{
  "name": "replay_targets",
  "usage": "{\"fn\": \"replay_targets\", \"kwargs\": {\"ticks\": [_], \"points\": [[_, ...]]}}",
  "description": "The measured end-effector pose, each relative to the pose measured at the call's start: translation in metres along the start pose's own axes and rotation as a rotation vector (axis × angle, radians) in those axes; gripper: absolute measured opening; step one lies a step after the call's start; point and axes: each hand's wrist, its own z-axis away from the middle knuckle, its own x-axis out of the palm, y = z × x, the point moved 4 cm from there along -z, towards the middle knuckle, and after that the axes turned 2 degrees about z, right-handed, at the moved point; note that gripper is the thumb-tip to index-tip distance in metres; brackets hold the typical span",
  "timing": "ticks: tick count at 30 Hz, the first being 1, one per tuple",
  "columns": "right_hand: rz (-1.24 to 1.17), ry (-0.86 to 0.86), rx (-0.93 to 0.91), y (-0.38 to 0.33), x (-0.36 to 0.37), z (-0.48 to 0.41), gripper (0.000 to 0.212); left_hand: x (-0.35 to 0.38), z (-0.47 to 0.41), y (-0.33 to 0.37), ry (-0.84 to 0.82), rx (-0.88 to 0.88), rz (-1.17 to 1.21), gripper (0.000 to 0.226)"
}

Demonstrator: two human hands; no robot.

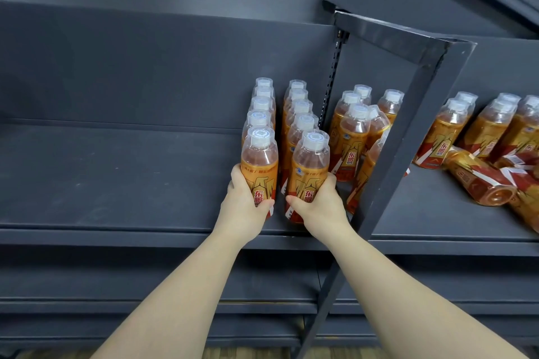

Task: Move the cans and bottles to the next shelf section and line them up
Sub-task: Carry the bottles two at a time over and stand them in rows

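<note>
A dark grey metal shelf (116, 178) fills the view, divided by a slanted post (408, 137) into a left section and a right section. In the left section, two rows of orange bottles run from the back wall to the front edge. The left hand (243, 207) is wrapped around the front bottle of the left row (259, 166), and the right hand (319, 207) is wrapped around the front bottle of the right row (309, 172); both bottles stand upright at the shelf edge. More bottles wait in the right section, some upright (443, 137) and one fallen (478, 183). I think the risk is a hard push backwards: the rows are tight, so one bottle could tip the others. The front bottles are also close to the edge and could slip off.
</note>
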Motion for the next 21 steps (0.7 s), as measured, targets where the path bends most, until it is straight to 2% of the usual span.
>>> {"fn": "replay_targets", "kwargs": {"ticks": [21], "points": [[0.012, -0.086, 0.018, -0.0029, -0.0042, 0.0013, 0.078, -0.0004, 0.0011, -0.0023, -0.021, 0.011, 0.005, 0.09]]}}
